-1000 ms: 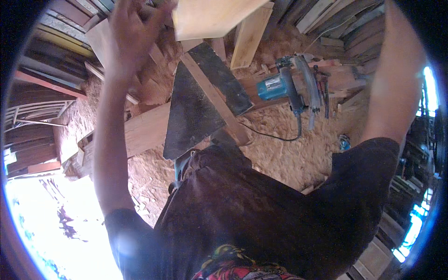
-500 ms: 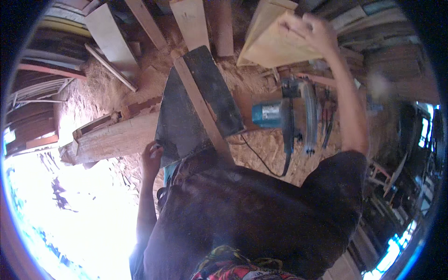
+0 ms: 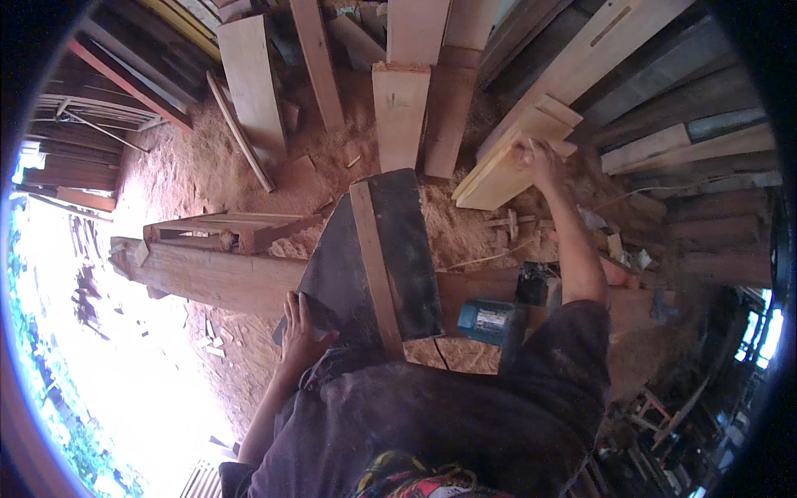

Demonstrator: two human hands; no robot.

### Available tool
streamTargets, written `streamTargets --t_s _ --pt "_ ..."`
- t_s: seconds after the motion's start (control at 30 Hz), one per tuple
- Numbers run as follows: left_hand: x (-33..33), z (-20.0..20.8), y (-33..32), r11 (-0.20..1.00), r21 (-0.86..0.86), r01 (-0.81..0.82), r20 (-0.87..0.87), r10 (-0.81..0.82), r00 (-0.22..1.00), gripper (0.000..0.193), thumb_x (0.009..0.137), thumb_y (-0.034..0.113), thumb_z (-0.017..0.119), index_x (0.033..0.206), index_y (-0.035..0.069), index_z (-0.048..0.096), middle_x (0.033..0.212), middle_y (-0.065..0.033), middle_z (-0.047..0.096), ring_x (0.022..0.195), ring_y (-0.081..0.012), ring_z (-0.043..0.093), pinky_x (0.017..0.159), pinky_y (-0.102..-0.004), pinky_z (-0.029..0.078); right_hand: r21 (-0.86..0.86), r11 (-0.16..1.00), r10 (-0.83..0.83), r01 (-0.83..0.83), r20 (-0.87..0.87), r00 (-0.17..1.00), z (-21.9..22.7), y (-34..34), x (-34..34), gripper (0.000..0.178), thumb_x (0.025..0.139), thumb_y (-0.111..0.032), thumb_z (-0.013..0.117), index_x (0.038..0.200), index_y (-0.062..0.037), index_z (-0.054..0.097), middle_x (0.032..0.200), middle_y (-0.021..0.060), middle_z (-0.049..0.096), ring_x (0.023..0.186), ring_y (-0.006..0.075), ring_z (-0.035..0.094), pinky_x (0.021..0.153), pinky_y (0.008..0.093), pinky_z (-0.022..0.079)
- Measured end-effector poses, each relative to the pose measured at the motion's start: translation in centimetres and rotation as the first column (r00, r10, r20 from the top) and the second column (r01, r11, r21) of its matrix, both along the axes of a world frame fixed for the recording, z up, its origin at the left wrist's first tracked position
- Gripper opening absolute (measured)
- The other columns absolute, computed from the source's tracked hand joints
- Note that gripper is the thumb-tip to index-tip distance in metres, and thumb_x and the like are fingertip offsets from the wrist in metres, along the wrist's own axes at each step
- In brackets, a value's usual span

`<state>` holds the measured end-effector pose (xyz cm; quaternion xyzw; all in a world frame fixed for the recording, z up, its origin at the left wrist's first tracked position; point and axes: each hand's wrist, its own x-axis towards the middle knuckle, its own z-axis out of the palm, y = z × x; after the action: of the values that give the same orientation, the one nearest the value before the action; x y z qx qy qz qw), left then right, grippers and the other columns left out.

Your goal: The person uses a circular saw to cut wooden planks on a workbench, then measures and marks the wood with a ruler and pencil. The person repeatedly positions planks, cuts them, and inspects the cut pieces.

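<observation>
At the upper right, my right hand (image 3: 541, 163) is closed on the near edge of a short, pale wooden board (image 3: 502, 178). The board lies in a small stack of similar pieces, over a longer plank. Near my body, my left hand (image 3: 303, 336) rests flat with fingers stretched on the lower left edge of a dark, angular panel (image 3: 407, 241). Along that panel runs a narrow wooden strip (image 3: 372, 257), which neither hand touches. A power tool with a teal housing (image 3: 484, 320) sits right of the panel, partly hidden by my right arm.
A heavy timber beam (image 3: 224, 278) crosses beneath the panel. Several planks (image 3: 253, 87) stand or lean at the back, with a long slotted plank (image 3: 594, 58) at upper right. Sawdust (image 3: 212, 166) covers the ground. Stacked timber (image 3: 722, 216) lines the right side.
My right hand has come down and nearer with the pale board, which now lies on the stack. My left hand has moved onto the panel and flattened. The view has shifted.
</observation>
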<state>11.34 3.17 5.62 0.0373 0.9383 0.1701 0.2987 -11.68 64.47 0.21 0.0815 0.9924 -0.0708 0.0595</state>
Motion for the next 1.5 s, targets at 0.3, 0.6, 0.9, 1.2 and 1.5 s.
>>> streamTargets --t_s 0.3,0.6,0.9,1.2,1.5 --pt "-0.6 1.2 1.9 0.991 -0.134 0.014 0.174 0.009 0.985 0.126 0.079 0.048 0.083 0.161 -0.005 0.005 0.167 -0.0335 0.001 0.154 -0.0526 0.011 0.111 -0.0647 0.038 -0.33 0.929 0.114 -0.165 -0.168 0.979 -1.5 -10.3 -6.8 0.049 0.091 -0.02 0.07 0.137 -0.0053 0.06 0.14 0.0187 0.06 0.132 0.0361 0.055 0.11 0.0439 0.046" --pt "-0.7 0.3 1.4 0.996 -0.079 0.043 0.133 -0.032 0.991 0.123 0.077 0.044 0.086 0.158 -0.011 0.01 0.164 -0.0394 0.005 0.152 -0.0557 0.015 0.111 -0.0628 0.04 -0.154 0.962 0.198 -0.225 -0.168 0.966 0.2 -22.5 -17.8 0.074 0.085 -0.028 0.078 0.149 -0.0081 0.046 0.149 0.019 0.051 0.139 0.0362 0.048 0.113 0.0456 0.044" --pt "-2.0 1.7 -0.4 0.991 0.087 0.104 0.092 -0.112 0.989 0.114 0.079 0.04 0.085 0.157 -0.01 0.019 0.161 -0.0421 0.014 0.145 -0.0596 0.028 0.111 -0.058 0.043 0.252 0.914 0.314 -0.319 0.061 0.948 4.1 -28.4 -13.8 0.065 0.076 -0.036 0.086 0.128 -0.0069 0.062 0.135 0.0172 0.056 0.13 0.0376 0.054 0.102 0.0503 0.051" --pt "-1.5 0.0 -6.0 0.884 0.393 0.253 -0.042 -0.257 0.965 0.091 0.084 0.033 0.08 0.157 0.002 0.035 0.164 -0.0348 0.016 0.144 -0.0514 0.038 0.11 -0.0537 0.045 0.089 0.974 0.188 -0.207 0.182 0.965 6.4 -36.2 -9.8 0.062 0.076 -0.041 0.087 0.127 -0.0139 0.066 0.117 0.0194 0.071 0.117 0.0405 0.065 0.098 0.0537 0.05" --pt "-1.4 -4.7 -15.0 0.581 0.803 -0.136 0.051 0.16 0.986 0.062 0.089 0.022 0.074 0.146 0.009 0.053 0.152 -0.0222 0.049 0.126 -0.0429 0.06 0.105 -0.0496 0.051 0.144 0.941 0.309 -0.308 0.015 0.951 17.6 -48.4 -5.3 0.059 0.077 -0.04 0.086 0.125 -0.0121 0.066 0.114 0.0154 0.074 0.107 0.0381 0.069 0.089 0.0502 0.054"
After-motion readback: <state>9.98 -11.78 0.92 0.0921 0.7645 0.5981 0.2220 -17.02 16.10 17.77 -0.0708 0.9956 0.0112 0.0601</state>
